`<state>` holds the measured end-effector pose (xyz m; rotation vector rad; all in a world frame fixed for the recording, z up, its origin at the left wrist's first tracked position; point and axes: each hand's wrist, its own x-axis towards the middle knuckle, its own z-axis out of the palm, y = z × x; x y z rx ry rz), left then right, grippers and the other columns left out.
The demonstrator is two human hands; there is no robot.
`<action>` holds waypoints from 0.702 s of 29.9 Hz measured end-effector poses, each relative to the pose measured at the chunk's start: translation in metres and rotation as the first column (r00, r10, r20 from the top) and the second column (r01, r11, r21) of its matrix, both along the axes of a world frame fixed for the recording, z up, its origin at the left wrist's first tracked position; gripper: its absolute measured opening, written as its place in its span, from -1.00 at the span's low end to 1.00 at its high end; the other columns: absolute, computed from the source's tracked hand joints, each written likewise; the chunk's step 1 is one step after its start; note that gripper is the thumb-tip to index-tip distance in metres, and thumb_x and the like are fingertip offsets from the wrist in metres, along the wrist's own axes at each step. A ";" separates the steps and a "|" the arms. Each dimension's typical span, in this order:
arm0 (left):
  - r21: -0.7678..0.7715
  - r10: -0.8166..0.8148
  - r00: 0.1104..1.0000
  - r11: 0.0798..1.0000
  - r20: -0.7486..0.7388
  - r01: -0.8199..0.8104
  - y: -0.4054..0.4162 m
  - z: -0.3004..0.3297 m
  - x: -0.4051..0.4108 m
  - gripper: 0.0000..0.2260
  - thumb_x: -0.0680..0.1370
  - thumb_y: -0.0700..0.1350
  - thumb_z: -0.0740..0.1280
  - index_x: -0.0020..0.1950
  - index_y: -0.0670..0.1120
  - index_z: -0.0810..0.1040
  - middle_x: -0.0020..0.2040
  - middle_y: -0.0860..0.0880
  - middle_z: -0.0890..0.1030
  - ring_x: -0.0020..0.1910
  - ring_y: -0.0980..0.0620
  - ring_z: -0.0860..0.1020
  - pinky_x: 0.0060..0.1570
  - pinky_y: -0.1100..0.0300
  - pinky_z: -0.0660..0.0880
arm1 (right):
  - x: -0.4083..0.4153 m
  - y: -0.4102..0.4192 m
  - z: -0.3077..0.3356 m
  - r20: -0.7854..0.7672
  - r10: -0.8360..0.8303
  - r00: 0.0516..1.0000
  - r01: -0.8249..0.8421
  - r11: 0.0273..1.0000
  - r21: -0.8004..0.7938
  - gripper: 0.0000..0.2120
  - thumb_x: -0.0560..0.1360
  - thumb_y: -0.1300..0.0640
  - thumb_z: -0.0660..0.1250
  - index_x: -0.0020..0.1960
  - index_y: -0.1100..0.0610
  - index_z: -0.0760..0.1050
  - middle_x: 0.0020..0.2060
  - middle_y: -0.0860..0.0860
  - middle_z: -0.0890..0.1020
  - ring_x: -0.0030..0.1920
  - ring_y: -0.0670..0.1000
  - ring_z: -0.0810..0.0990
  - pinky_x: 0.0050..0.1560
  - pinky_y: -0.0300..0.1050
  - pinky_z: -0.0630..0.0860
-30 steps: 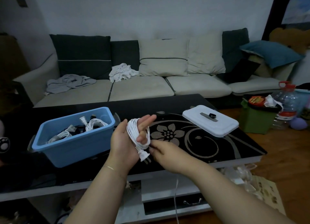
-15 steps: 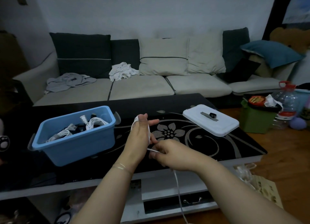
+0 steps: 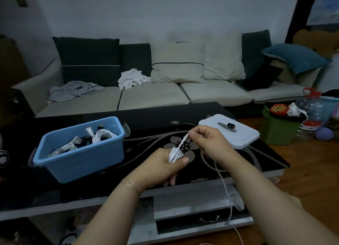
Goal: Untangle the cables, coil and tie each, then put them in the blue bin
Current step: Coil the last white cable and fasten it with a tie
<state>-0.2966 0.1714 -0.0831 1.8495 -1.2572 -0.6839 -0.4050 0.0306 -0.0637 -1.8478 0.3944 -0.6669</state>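
Observation:
My left hand (image 3: 161,166) grips a small coil of white cable (image 3: 175,154) over the front of the black table (image 3: 146,120), thumb pressed along the bundle. My right hand (image 3: 207,142) pinches a strand of the same cable just above and to the right, stretched taut to the coil. The cable's free length (image 3: 226,189) hangs from the right hand down past the table edge. The blue bin (image 3: 82,156) sits at the table's left and holds several coiled white cables (image 3: 102,134).
A white lid (image 3: 238,134) with a small dark object lies on the table at the right. A sofa with cushions and cloths runs behind. A green box, a water bottle and a purple ball stand on the floor at right. Drawers sit under the table.
My right hand has risen up and to the right, drawing a strand out taut. My left hand has turned and closed round the coil, which earlier was looped over its spread fingers.

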 end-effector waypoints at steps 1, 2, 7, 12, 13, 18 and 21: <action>-0.028 -0.014 0.999 1.000 -0.034 0.013 -0.001 0.001 -0.003 -0.75 0.60 0.07 0.24 0.08 -0.07 0.58 -0.56 0.03 0.47 -0.62 0.12 0.37 -0.60 0.32 0.28 | 0.001 0.001 0.000 0.012 -0.009 1.000 0.009 1.000 0.020 -0.87 0.59 0.23 0.24 -0.08 0.25 0.53 -0.60 -0.23 0.49 -0.54 -0.29 0.44 -0.46 -0.47 0.33; -0.063 -0.017 0.997 0.998 -0.075 0.012 -0.001 0.002 -0.005 -0.74 0.60 0.11 0.22 0.12 0.01 0.60 -0.57 0.04 0.45 -0.62 0.12 0.35 -0.60 0.30 0.27 | 0.003 0.000 -0.002 0.017 -0.012 1.000 0.011 1.000 0.026 -0.87 0.59 0.23 0.25 -0.08 0.23 0.53 -0.59 -0.22 0.50 -0.54 -0.29 0.45 -0.46 -0.47 0.33; -0.332 -0.074 0.919 0.941 -0.388 -0.064 -0.002 0.004 -0.005 -0.53 0.51 0.27 0.19 -0.10 -0.08 0.67 -0.62 0.00 0.35 -0.64 0.11 0.23 -0.52 0.27 0.27 | 0.009 0.003 -0.011 -0.046 0.070 0.997 -0.068 0.997 0.035 -0.81 0.61 0.18 0.21 -0.11 0.09 0.57 -0.56 -0.23 0.52 -0.53 -0.23 0.40 -0.51 -0.43 0.27; -0.431 -0.228 0.514 0.844 -0.827 -0.318 -0.004 0.010 0.004 -0.47 0.54 0.16 0.12 0.11 -0.29 0.56 -0.29 -0.09 0.68 -0.67 0.19 0.25 -0.57 0.40 0.27 | 0.016 0.011 -0.026 -0.229 0.128 0.965 -0.165 0.974 -0.153 -0.74 0.64 0.08 0.16 -0.17 -0.02 0.53 -0.55 -0.17 0.41 -0.53 -0.24 0.34 -0.39 -0.29 0.25; -0.437 -0.280 0.415 0.827 -0.866 -0.354 -0.002 0.012 0.008 -0.48 0.54 0.13 0.14 0.16 -0.31 0.52 -0.18 -0.11 0.70 -0.65 0.19 0.27 -0.55 0.40 0.28 | 0.018 0.012 -0.029 -0.301 0.123 0.946 -0.191 0.960 -0.206 -0.74 0.64 0.07 0.15 -0.17 -0.02 0.52 -0.52 -0.16 0.42 -0.53 -0.24 0.36 -0.39 -0.29 0.26; -0.405 -0.272 0.332 0.798 -0.903 -0.447 0.003 0.010 0.015 -0.51 0.52 -0.05 0.14 0.35 -0.33 0.34 0.12 -0.21 0.65 -0.54 0.13 0.35 -0.44 0.35 0.37 | 0.022 0.033 -0.032 -0.437 0.125 0.891 -0.306 0.876 -0.373 -0.81 0.62 0.05 0.13 -0.14 -0.03 0.41 -0.34 -0.09 0.49 -0.30 -0.08 0.48 -0.19 -0.07 0.43; -0.359 -0.191 0.357 0.789 -0.914 -0.499 0.000 0.006 0.019 -0.63 0.61 -0.10 0.06 0.33 -0.29 0.33 0.19 -0.18 0.62 -0.51 0.13 0.39 -0.43 0.37 0.39 | 0.019 0.036 -0.028 -0.484 0.129 0.865 -0.338 0.864 -0.374 -0.82 0.61 0.05 0.15 -0.09 0.09 0.43 -0.31 -0.03 0.51 -0.29 -0.02 0.47 -0.19 -0.04 0.43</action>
